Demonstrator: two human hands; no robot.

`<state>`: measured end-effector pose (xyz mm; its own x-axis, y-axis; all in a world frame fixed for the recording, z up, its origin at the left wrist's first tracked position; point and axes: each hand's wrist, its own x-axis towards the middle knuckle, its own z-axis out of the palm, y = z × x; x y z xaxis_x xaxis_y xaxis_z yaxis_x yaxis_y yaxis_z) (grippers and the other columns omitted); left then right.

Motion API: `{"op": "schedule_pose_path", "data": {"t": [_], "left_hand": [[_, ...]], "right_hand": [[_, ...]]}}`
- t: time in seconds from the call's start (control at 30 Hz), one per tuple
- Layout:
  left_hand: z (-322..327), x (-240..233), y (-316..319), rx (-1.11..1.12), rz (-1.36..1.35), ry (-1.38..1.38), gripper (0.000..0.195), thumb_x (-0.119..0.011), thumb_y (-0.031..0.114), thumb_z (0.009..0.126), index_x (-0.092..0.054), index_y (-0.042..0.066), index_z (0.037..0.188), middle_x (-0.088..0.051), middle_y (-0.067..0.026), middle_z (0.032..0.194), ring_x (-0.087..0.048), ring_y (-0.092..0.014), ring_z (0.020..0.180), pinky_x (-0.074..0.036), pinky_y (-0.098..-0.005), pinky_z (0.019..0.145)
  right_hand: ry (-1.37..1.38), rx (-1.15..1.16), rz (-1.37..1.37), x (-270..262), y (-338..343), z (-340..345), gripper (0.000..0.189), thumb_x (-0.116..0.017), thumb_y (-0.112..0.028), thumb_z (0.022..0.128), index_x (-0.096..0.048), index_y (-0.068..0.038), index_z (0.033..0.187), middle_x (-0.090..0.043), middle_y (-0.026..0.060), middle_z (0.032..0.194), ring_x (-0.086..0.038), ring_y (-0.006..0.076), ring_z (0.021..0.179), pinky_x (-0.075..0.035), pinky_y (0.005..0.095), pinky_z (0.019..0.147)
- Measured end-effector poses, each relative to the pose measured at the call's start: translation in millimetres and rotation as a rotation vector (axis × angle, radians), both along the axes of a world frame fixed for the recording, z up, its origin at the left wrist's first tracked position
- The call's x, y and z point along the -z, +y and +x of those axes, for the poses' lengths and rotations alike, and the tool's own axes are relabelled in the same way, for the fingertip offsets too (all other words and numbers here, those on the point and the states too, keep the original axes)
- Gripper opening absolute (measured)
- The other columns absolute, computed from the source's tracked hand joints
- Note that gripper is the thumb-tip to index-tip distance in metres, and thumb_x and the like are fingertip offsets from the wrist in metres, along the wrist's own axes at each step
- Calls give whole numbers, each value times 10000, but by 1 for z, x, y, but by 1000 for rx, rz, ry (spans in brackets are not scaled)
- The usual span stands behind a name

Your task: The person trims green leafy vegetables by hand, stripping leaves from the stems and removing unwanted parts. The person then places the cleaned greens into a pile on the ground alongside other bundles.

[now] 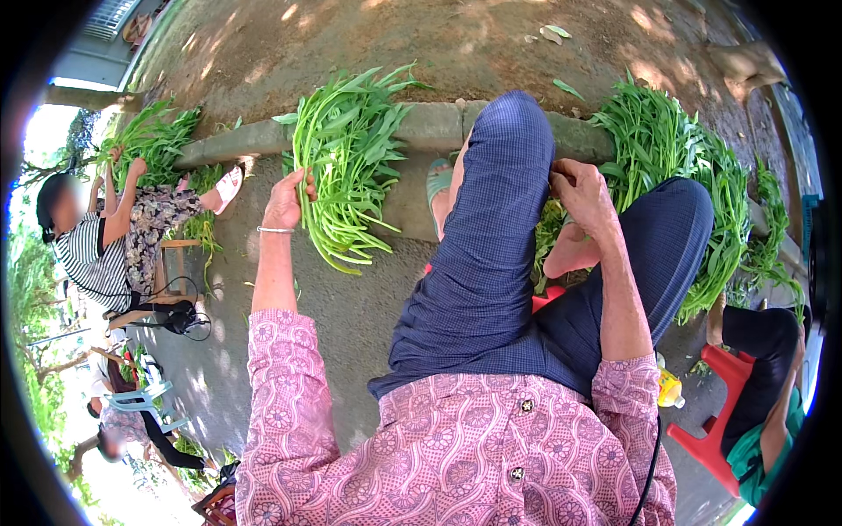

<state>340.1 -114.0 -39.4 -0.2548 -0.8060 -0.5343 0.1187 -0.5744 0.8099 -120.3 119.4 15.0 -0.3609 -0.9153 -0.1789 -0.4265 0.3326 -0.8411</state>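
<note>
My left hand (286,200) is closed around green stems at the left edge of a large bunch of leafy greens (355,144), which looks like water spinach. The leaves of this bunch lie across a stone curb, and its pale stem ends hang curving over the pavement. My right hand (582,194) is beside my raised knee, thumb and fingers drawn together. Whether anything is pinched between them cannot be told. Close to that hand, on the right, lies a big heap of the same greens (684,171). Some yellowish leaves (549,230) show beneath the hand, partly hidden by my leg.
The stone curb (431,128) runs between bare soil (473,46) and grey pavement (355,315). At left, a seated person (105,237) handles more greens. Another person sits at right by a red plastic stool (717,394). A bottle with a yellow label (669,388) stands near my right elbow.
</note>
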Motion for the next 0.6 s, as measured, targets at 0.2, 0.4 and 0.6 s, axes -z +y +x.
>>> {"op": "schedule_pose_path", "data": {"t": [0.2, 0.4, 0.6], "left_hand": [[54, 22, -16, -88, 76, -200, 406, -621, 366, 880, -564, 73, 1156, -652, -95, 1039, -632, -222, 888, -457, -436, 838], [74, 59, -19, -638, 124, -697, 407, -620, 384, 857, -575, 78, 1122, -641, -120, 1053, -605, -278, 952, -400, -547, 849], [37, 79, 16, -112, -107, -693, 252, -578, 249, 865, -593, 60, 1031, -650, -93, 943, -637, -224, 843, -439, -407, 719]], "right_hand": [[-2, 1, -3, 1, 0, 4, 259, -564, -137, 836, -658, 10, 1027, -673, 197, 859, -660, 288, 802, -489, 357, 754], [15, 8, -4, 3, -1, -1, 260, -562, -140, 836, -662, 5, 1027, -677, 195, 870, -662, 288, 811, -491, 357, 760], [27, 11, -6, 0, -2, 0, 260, -566, -145, 834, -663, 0, 1027, -682, 185, 893, -666, 290, 836, -495, 352, 770]]}}
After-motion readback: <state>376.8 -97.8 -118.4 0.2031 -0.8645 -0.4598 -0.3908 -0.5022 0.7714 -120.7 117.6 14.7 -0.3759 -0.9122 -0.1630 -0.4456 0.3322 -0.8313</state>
